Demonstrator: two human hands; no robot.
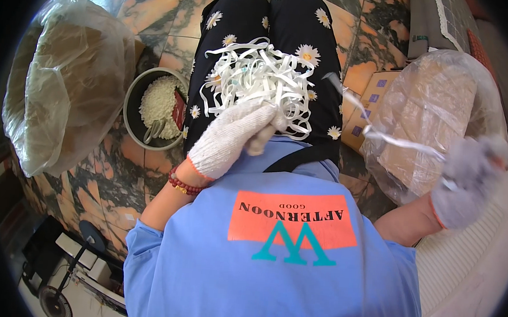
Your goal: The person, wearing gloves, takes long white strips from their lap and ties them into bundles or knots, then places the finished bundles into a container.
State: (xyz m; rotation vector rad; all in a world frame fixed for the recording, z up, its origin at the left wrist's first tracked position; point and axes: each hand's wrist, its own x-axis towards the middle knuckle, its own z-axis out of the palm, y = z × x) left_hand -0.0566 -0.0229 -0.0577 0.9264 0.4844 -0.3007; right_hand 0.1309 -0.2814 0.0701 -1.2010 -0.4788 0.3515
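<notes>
A tangled heap of narrow white elastic-like straps (264, 80) lies on my lap, over dark trousers with a daisy print. My left hand (229, 136), in a white knitted glove, rests at the heap's near edge. Its fingers are closed together on some straps, though their tips are partly hidden. Out to the right, my right hand (467, 183), in a greyish-white glove, is smeared by motion. A white strap (403, 142) trails from it toward the upper left, twisted and blurred at its far end.
On the floor at left stands a dark bucket (127, 107) holding small white pieces (159, 103), a red item (179, 108) and a metal tool's looped handles (154, 131). A large clear plastic bag (72, 83) is further left. At right are a bagged cardboard box (431, 111) and another carton (374, 110).
</notes>
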